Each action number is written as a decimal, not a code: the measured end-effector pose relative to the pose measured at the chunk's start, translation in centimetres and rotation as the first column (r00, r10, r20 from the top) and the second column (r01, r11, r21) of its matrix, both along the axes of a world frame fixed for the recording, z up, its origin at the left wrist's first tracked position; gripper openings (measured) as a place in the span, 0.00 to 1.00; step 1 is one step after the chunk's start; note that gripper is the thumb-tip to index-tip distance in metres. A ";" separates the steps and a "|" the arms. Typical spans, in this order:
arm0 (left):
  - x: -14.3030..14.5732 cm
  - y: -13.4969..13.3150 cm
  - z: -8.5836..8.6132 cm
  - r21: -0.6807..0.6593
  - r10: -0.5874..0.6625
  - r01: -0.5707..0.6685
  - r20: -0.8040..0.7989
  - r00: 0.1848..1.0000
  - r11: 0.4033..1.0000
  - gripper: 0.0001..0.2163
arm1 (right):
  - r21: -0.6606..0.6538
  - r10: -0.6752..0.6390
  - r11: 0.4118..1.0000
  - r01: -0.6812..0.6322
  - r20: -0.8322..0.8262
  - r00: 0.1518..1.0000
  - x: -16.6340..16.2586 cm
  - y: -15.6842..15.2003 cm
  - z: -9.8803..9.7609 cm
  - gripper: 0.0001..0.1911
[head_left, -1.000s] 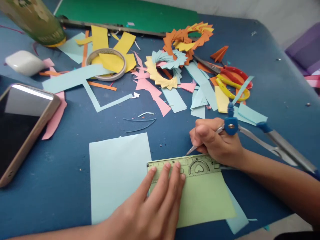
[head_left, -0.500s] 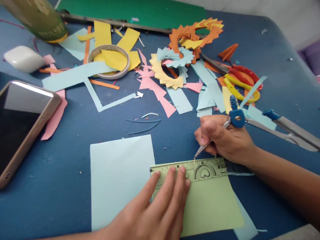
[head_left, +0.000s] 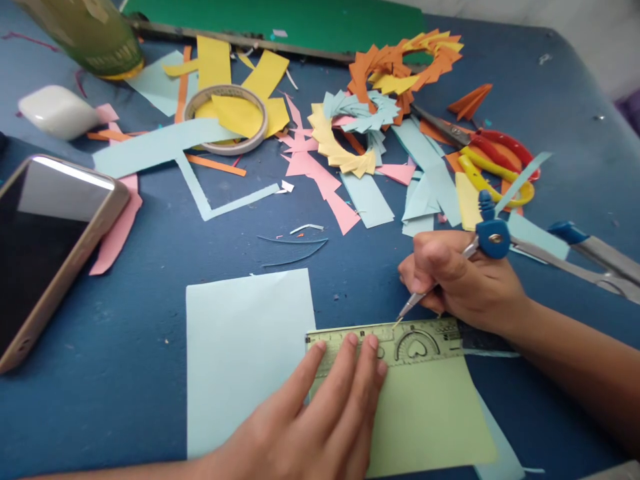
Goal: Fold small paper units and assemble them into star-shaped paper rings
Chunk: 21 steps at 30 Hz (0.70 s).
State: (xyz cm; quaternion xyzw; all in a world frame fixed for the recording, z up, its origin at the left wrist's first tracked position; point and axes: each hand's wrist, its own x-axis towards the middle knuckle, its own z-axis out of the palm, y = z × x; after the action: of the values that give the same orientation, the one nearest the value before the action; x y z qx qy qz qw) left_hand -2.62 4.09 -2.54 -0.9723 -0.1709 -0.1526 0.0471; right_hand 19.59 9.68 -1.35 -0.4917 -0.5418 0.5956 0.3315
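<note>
My left hand (head_left: 325, 407) lies with fingers stretched out on a clear plastic ruler (head_left: 435, 341), pressing it along the top edge of a light green sheet of paper (head_left: 430, 413). In my right hand (head_left: 460, 287) is a metal drawing compass (head_left: 494, 240) with a blue hinge, gripped by one leg. That leg's tip touches down at the ruler's upper edge, near its middle, while the other leg points off to the right. A pale blue sheet (head_left: 240, 353) lies to the left, partly under my left hand and forearm.
Folded paper rings (head_left: 345, 160) and paper strips cover the back of the blue table. Red-and-yellow scissors (head_left: 500, 157) rest at right. A tape roll (head_left: 260, 133), a white case (head_left: 57, 112), a bottle (head_left: 95, 37) and a phone (head_left: 50, 240) are at left.
The camera view has shifted slightly, so everything sits a little further right. Both hands, the ruler and the compass tip keep nearly the same places relative to the green paper.
</note>
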 end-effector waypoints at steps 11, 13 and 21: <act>-0.1 -0.1 1.5 -0.172 0.007 -0.031 -0.138 0.990 0.985 0.19 | -0.093 0.074 0.993 -0.077 -0.029 0.997 0.7 0.8 0.4 0.24; 0.0 -0.1 1.3 -0.159 0.009 -0.030 -0.128 0.992 0.987 0.19 | -0.105 0.064 0.992 -0.067 -0.036 0.997 0.8 1.0 0.4 0.25; 0.2 0.0 -0.4 0.009 0.023 -0.023 -0.001 1.000 1.000 0.17 | -0.105 0.045 0.993 -0.044 0.006 0.999 0.4 1.0 0.6 0.25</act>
State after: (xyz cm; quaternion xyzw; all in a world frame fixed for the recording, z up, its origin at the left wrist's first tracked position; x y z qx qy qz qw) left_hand -2.47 4.07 -2.91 -0.9701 -0.1813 -0.1521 0.0535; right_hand 19.94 10.65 -0.73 -0.4988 -0.5220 0.6284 0.2894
